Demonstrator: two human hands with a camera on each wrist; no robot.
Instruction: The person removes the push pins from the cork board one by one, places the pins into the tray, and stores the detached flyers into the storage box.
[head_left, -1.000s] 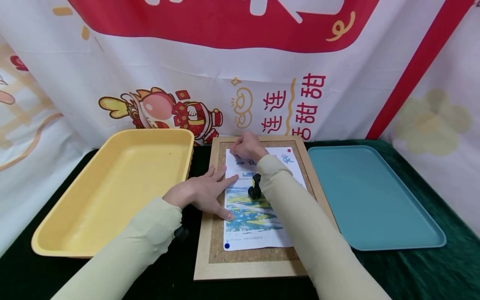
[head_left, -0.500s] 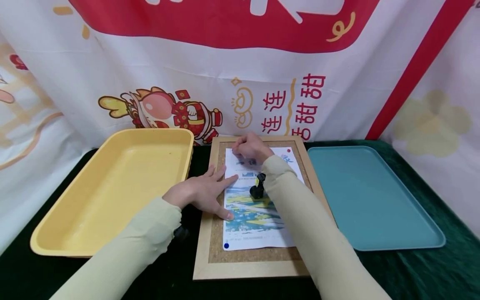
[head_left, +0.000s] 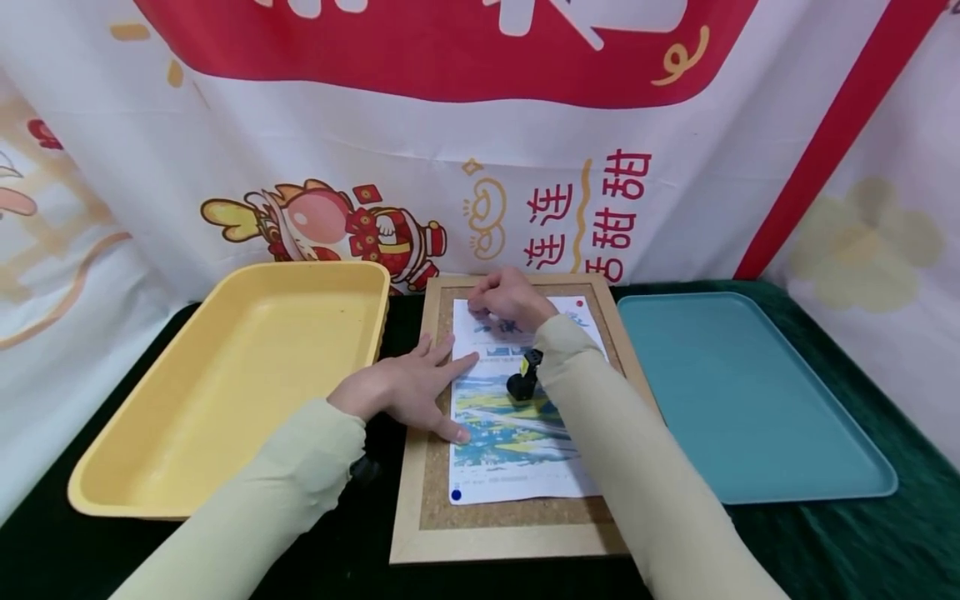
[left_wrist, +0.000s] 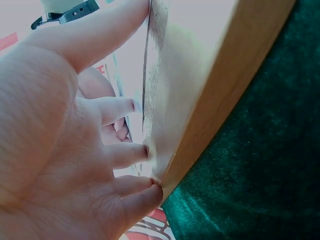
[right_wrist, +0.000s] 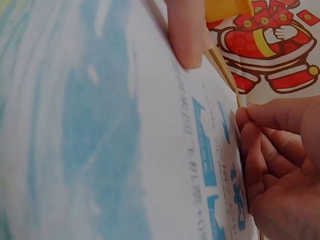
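Observation:
A printed sheet (head_left: 525,482) with a blue and yellow landscape lies on a wood-framed cork board (head_left: 510,517). A blue thumbtack (head_left: 456,495) sits in its near left corner and a red thumbtack (head_left: 579,304) in its far right one. My left hand (head_left: 408,387) lies spread over the board's left frame, thumb and fingertips at the sheet's left edge. By the far left corner, my right hand (head_left: 513,300) pinches a tiny thumbtack between thumb and index finger, mostly hidden by the fingertips (right_wrist: 245,114). The right forearm covers the sheet's near right corner.
A deep yellow tray (head_left: 375,333) stands left of the board, and a flat teal tray (head_left: 765,400) lies to its right. Dark green cloth (head_left: 817,533) covers the table. A printed white and red banner (head_left: 420,125) hangs right behind the board.
My right hand has shifted slightly to the right and nearer, its fingers still pinched. My left hand stays spread at the sheet's left edge.

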